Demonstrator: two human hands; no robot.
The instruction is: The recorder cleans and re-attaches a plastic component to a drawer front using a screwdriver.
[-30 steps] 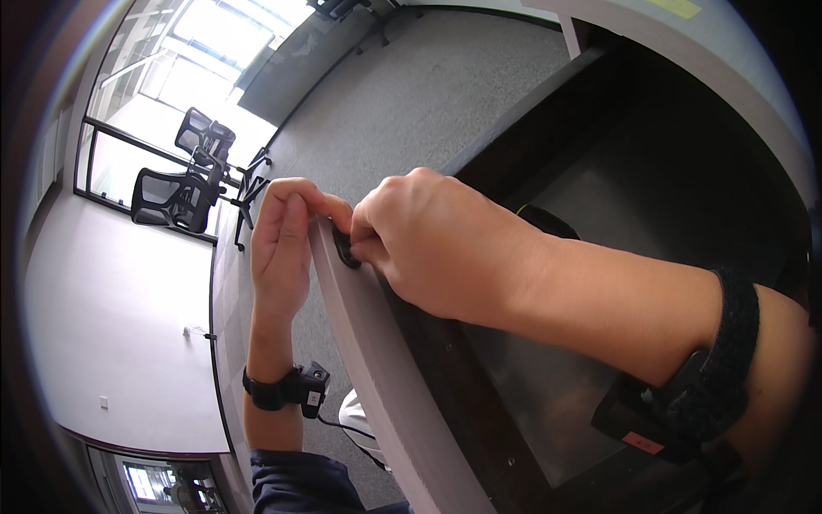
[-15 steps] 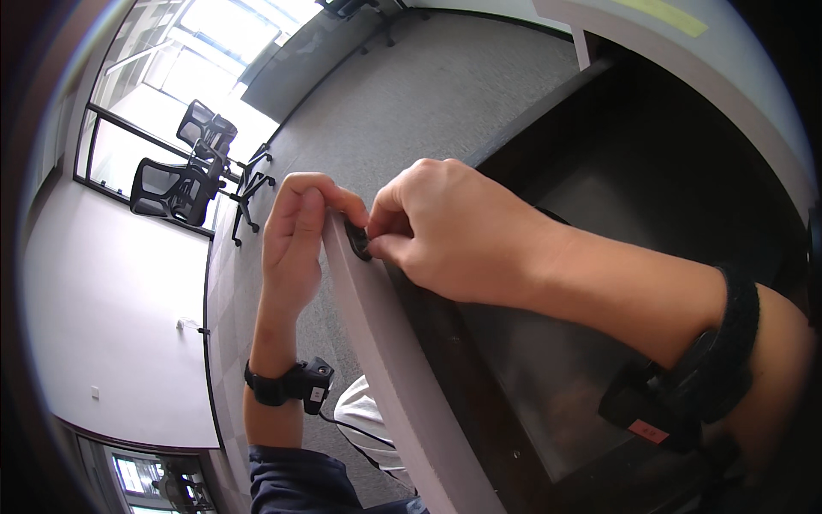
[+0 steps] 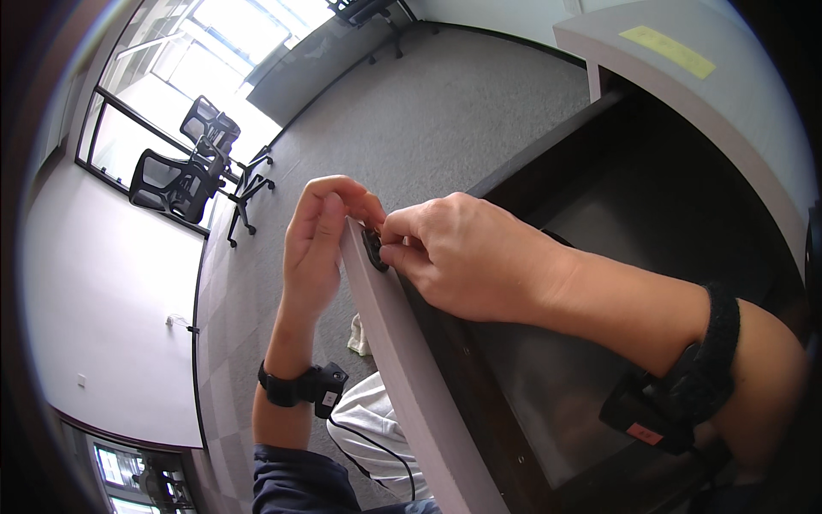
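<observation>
An open drawer shows its pale front panel (image 3: 411, 368) and dark inside. Near the panel's far end, a small oblong black fitting (image 3: 374, 249) sits at its edge. My left hand (image 3: 318, 244) curls around that end, fingers bent over toward the fitting and thumb along the outer side. From the right, my right hand (image 3: 467, 248) reaches across the drawer. Its thumb and forefinger are pinched together right beside the fitting; what lies between the fingertips is hidden.
Pale cabinet top (image 3: 719, 86) with a yellow strip (image 3: 668, 51) stands at far right. Black mesh office chairs (image 3: 175, 184) stand at far left on grey carpet (image 3: 428, 103). Below the panel are a light cloth (image 3: 360, 334) and my light-trousered leg (image 3: 377, 420). A cable (image 3: 377, 433) hangs from my left wrist device.
In the picture, the panel end and both hands sit slightly further right and lower. My right fingers have shifted a little at the fitting, showing more of it. The grips look otherwise alike.
</observation>
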